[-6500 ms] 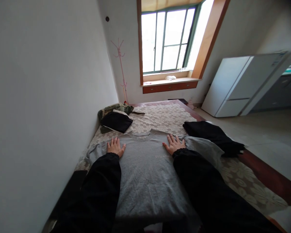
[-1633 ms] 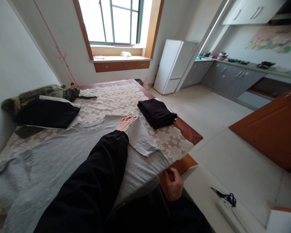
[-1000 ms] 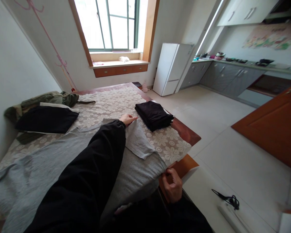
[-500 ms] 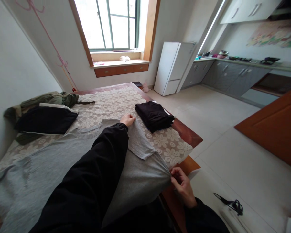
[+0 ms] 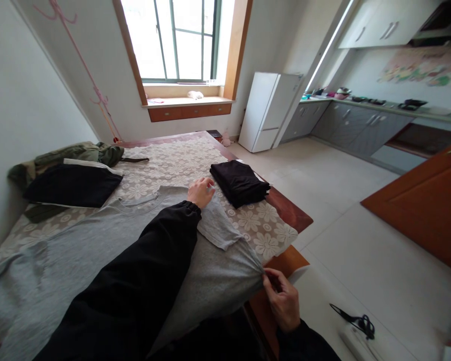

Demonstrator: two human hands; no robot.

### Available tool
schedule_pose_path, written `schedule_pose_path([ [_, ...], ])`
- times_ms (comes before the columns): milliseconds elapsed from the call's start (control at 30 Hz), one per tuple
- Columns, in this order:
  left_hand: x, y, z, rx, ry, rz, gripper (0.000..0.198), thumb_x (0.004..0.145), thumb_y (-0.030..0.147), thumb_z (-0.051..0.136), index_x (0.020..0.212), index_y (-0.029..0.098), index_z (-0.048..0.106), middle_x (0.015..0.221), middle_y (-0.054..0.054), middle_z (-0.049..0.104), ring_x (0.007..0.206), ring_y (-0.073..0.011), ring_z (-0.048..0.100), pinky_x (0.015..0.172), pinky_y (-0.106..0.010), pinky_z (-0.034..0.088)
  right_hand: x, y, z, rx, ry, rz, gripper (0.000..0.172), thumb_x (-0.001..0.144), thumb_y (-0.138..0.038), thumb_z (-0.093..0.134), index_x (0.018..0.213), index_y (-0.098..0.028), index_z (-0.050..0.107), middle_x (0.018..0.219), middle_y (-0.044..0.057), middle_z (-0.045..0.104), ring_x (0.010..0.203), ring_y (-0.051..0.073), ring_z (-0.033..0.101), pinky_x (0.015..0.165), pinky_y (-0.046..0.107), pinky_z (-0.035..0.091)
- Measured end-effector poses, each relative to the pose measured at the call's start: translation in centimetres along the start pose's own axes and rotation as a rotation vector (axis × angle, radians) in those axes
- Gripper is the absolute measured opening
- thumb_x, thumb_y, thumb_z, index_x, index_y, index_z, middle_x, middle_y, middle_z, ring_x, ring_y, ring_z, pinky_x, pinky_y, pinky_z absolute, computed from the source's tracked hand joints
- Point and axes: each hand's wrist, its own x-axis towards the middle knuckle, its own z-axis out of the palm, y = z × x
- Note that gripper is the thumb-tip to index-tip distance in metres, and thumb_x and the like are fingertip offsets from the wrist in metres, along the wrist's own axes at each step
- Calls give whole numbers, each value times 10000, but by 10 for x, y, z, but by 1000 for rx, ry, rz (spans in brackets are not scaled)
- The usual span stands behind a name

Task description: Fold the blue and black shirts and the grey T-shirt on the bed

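A grey T-shirt [image 5: 78,245] lies spread flat on a table covered with a floral lace cloth [image 5: 180,160]. My left hand [image 5: 201,191] reaches across it in a black sleeve, fingers curled on the shirt's right shoulder by the sleeve [image 5: 220,228]. My right hand [image 5: 281,297] is off the table's near right corner, pinching the shirt's lower side edge, and the fabric there is drawn into taut folds. A folded black garment [image 5: 240,183] sits just right of my left hand.
Another black folded garment [image 5: 71,184] lies on an olive jacket [image 5: 75,152] at the table's far left, against the wall. A white fridge [image 5: 268,111] and grey kitchen cabinets [image 5: 361,125] stand beyond. A black cable [image 5: 355,321] lies on a white surface at lower right.
My hands have left the shirt's chest. The left hand has closed on the right shoulder, and the right hand has risen from below the table edge and pinched the shirt's lower edge.
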Motion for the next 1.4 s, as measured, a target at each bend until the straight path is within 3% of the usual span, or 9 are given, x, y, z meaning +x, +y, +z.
schedule_pose_path([
  [100,-35,23,0,-2,-199,519,142,964,340,583,1001,261,696,1052,-24,727,1041,-198,635,958,-313,440,1,4,0,-67,17,-31,323,885,-503,686,975,-198,741,913,82,777,796,236,745,725,303,620],
  [167,-55,38,5,19,-328,788,186,964,399,608,1064,269,695,1089,-29,722,1056,-203,627,952,-318,435,2,4,0,-107,31,-63,336,889,-515,676,961,-195,748,892,79,780,770,233,746,694,295,618],
  [300,-74,57,22,137,-436,996,210,929,387,679,1093,256,694,1093,-47,721,1052,-215,619,938,-340,420,3,3,3,-170,53,-140,351,920,-522,631,959,-191,744,884,79,784,764,231,756,690,287,617],
  [500,-70,60,40,188,-454,913,104,971,298,607,961,252,700,1023,-31,714,977,-188,632,865,-313,431,1,6,4,-228,44,-190,387,962,-527,565,1003,-185,742,948,91,788,803,237,765,716,290,621],
  [633,-71,64,40,190,-433,813,108,961,299,623,1042,251,676,1074,-28,708,998,-187,636,847,-300,440,1,6,4,-228,54,-181,419,953,-555,562,1026,-181,736,962,103,785,811,252,762,696,301,616],
  [867,-85,73,31,374,-354,1142,123,992,240,532,1041,238,644,1085,-65,672,1013,-223,580,871,-358,409,2,-3,7,-154,37,-78,403,953,-579,529,1028,-208,667,911,81,758,817,247,719,722,322,571],
  [1167,-86,78,31,362,-415,1148,142,926,177,556,1044,230,616,1128,-94,675,1036,-246,581,882,-372,439,0,-20,8,-129,-24,-74,393,985,-581,437,1007,-225,602,844,51,695,811,246,659,727,325,509],
  [1267,-81,81,29,278,-458,1075,149,900,161,556,1024,232,599,1047,-74,697,985,-227,620,851,-342,458,-1,-20,7,-136,-33,-57,404,990,-586,434,1056,-225,603,902,64,714,850,252,670,743,327,509],
  [1400,-74,87,36,349,-545,893,156,872,177,572,1001,262,597,888,-28,706,869,-216,662,729,-320,451,3,-17,12,-154,0,-17,472,960,-655,447,1011,-225,635,909,80,735,842,267,686,744,342,521],
])
